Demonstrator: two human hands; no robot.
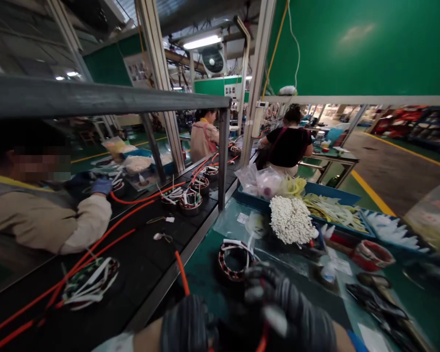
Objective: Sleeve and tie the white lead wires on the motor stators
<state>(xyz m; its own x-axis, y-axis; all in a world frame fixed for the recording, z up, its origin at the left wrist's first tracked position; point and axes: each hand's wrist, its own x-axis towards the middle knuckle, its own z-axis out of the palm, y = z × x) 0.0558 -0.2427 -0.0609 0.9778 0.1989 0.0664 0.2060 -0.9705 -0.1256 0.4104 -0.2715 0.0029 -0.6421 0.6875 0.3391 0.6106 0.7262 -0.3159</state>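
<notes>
My left hand (188, 322), in a dark grey striped glove, is low at the bottom edge. Its fingers are mostly cut off or in shadow, and a bit of orange shows beside them. My right hand (293, 303), gloved alike and blurred, is curled just right of a wound motor stator (235, 259). Whatever its fingers close on is smeared by motion. A blurred white piece (275, 320) shows below the fingers, with a length of orange cable (262, 341) under it. The stator lies on the green bench, with white sleeves and red-brown windings around its ring.
A black conveyor (143, 264) on the left carries several stators and orange cables, under a grey metal rail (132, 98). A co-worker's gloved hand (101, 186) is beyond it. White beads (291, 220), blue trays (333, 193), a red tape roll (372, 254) and tools (385, 303) lie right.
</notes>
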